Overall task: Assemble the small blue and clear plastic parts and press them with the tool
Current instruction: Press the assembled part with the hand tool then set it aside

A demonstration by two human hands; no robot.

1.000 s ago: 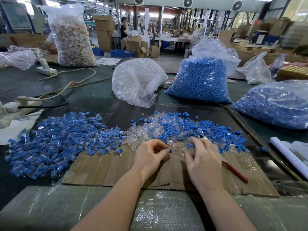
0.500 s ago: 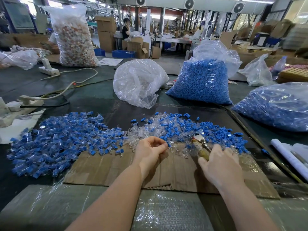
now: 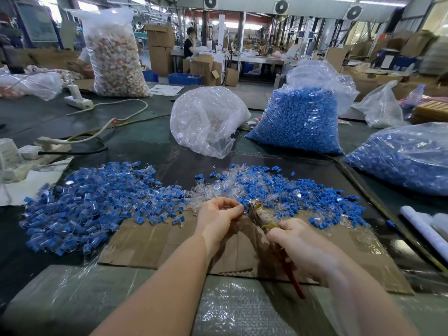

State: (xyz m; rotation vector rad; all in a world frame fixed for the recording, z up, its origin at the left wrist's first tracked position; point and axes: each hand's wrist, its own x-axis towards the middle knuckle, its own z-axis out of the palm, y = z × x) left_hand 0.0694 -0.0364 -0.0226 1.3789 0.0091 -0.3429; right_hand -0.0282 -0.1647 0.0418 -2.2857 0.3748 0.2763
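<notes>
My left hand pinches a small blue and clear part at its fingertips, right against the metal jaws of the pliers. My right hand grips the pliers by their handles, one red handle sticking out below my wrist. Both hands hover over a brown cardboard sheet. Behind them lies a loose pile of blue and clear parts. A wider heap of joined blue and clear pieces spreads to the left.
A clear bag and a full bag of blue parts stand behind the piles; another blue bag lies at right. Power strips and cables run on the left. White rolls lie at the right edge.
My right hand picked the pliers up from the cardboard and brought their jaws leftward to the part pinched in my left hand.
</notes>
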